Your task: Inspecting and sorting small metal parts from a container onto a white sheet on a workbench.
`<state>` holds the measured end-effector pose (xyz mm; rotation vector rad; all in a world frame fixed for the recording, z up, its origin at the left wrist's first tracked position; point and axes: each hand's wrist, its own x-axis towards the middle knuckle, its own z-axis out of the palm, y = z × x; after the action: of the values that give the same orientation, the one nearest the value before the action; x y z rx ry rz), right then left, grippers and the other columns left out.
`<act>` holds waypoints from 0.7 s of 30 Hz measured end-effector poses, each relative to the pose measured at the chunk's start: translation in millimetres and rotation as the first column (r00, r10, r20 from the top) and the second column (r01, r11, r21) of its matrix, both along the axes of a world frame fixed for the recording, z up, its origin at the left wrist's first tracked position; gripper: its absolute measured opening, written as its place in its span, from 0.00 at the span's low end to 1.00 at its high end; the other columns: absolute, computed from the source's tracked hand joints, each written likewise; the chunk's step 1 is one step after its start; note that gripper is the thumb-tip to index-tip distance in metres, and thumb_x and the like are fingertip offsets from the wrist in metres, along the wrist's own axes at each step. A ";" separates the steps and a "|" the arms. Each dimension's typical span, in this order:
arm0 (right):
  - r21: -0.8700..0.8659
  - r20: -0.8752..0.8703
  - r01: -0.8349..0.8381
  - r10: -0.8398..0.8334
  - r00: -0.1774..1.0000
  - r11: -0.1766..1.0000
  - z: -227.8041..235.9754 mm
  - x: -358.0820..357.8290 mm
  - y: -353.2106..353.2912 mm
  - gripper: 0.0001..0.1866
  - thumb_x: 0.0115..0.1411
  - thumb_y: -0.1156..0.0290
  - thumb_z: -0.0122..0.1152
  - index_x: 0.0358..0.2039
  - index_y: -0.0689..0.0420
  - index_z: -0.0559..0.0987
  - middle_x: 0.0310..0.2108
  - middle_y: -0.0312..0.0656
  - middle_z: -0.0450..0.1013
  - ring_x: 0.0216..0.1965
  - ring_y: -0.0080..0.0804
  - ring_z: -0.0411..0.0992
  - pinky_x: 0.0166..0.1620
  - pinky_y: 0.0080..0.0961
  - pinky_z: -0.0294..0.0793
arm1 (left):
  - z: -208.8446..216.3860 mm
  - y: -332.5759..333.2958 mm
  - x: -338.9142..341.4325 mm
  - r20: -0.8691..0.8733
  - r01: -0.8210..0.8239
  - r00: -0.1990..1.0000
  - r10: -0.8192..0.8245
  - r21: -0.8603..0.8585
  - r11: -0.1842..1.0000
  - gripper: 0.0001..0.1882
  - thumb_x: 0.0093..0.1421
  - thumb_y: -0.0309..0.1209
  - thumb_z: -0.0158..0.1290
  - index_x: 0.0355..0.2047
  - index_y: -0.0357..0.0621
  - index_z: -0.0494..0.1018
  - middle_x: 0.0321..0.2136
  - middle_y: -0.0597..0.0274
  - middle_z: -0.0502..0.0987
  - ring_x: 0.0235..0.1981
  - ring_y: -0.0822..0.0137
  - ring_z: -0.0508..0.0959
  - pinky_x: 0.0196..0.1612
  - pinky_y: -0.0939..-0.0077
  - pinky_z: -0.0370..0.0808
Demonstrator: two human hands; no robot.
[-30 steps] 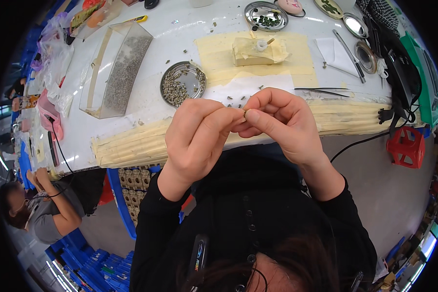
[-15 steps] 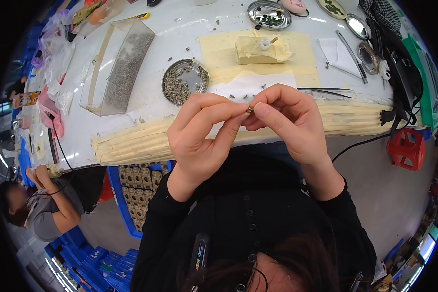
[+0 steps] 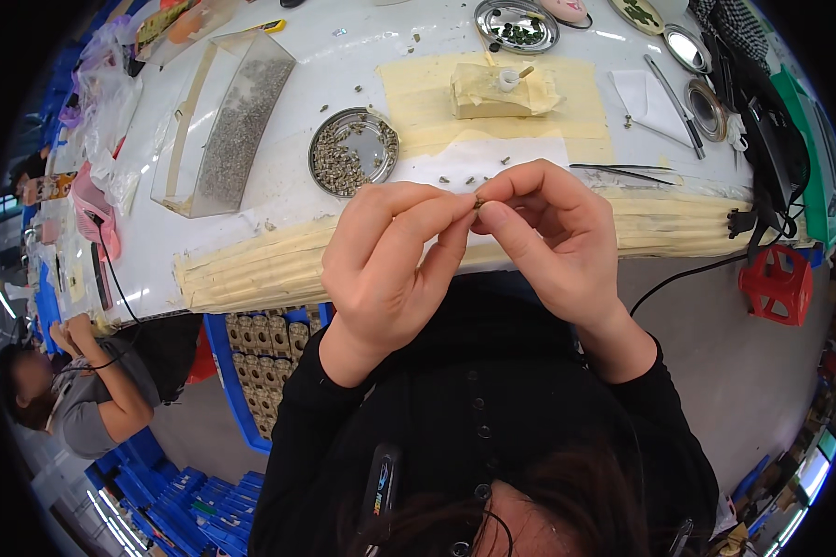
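Observation:
My left hand (image 3: 381, 265) and my right hand (image 3: 567, 246) meet over the near edge of the table. Both pinch one small brassy metal part (image 3: 478, 202) between thumb and fingertips; the fingers cover most of it. Just beyond the fingertips, several similar small metal parts (image 3: 471, 179) lie on white paper (image 3: 529, 151). Left of the paper, a round metal dish (image 3: 377, 148) holds a heap of small metal parts (image 3: 336, 169).
A clear box (image 3: 181, 167) of tiny metal pieces stands left. Behind my hands sits a tape-wrapped block (image 3: 492, 104) with a small white cup (image 3: 508, 82). Thin black tweezers (image 3: 622, 171) lie right. A blue tray (image 3: 228, 381) of metal pieces is below. Another person (image 3: 111, 399) works at left.
My fingertips have drawn slightly closer around the small metal part, and its angle between them has changed. The left wrist has shifted a little to the right.

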<state>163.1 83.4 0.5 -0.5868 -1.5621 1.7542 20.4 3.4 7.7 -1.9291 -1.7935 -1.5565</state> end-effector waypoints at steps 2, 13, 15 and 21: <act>-0.025 -0.012 -0.024 0.024 1.000 0.999 -3.1 1.5 2.0 0.05 0.61 0.77 0.58 0.35 0.65 0.75 0.32 0.37 0.75 0.35 0.19 0.75 0.40 0.16 0.76 | 0.0 -0.2 -1.5 0.020 0.035 0.999 -0.035 -0.012 0.999 0.11 0.46 0.14 0.62 0.31 0.35 0.78 0.28 0.57 0.77 0.28 0.67 0.77 0.31 0.79 0.73; -0.341 -0.083 -0.248 0.234 0.969 0.907 5.1 7.3 10.2 0.06 0.62 0.75 0.57 0.36 0.65 0.75 0.33 0.38 0.75 0.35 0.21 0.76 0.42 0.18 0.77 | -1.5 -1.9 -14.2 0.203 0.215 0.960 -0.194 -0.088 0.973 0.11 0.46 0.14 0.61 0.32 0.34 0.79 0.28 0.56 0.77 0.28 0.67 0.76 0.30 0.79 0.71; -0.318 -0.084 -0.238 0.223 0.971 0.918 5.2 6.8 9.0 0.06 0.62 0.75 0.57 0.37 0.65 0.75 0.33 0.38 0.75 0.35 0.21 0.76 0.42 0.18 0.77 | -0.6 -2.5 -14.2 0.183 0.212 0.964 -0.195 -0.077 0.974 0.11 0.46 0.14 0.61 0.32 0.34 0.79 0.27 0.56 0.77 0.28 0.67 0.76 0.30 0.79 0.71; -0.282 -0.070 -0.205 0.193 0.979 0.937 3.9 5.9 7.8 0.06 0.62 0.75 0.57 0.36 0.65 0.75 0.33 0.38 0.75 0.35 0.21 0.76 0.42 0.18 0.77 | -4.2 -0.8 -13.6 -0.007 0.173 0.985 -0.173 0.009 0.985 0.11 0.47 0.14 0.61 0.32 0.34 0.78 0.27 0.55 0.77 0.27 0.67 0.76 0.29 0.79 0.70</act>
<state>169.0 91.2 4.3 -0.5411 -1.3859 2.1567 6.8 2.6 3.6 -2.1338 -1.6519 -1.6024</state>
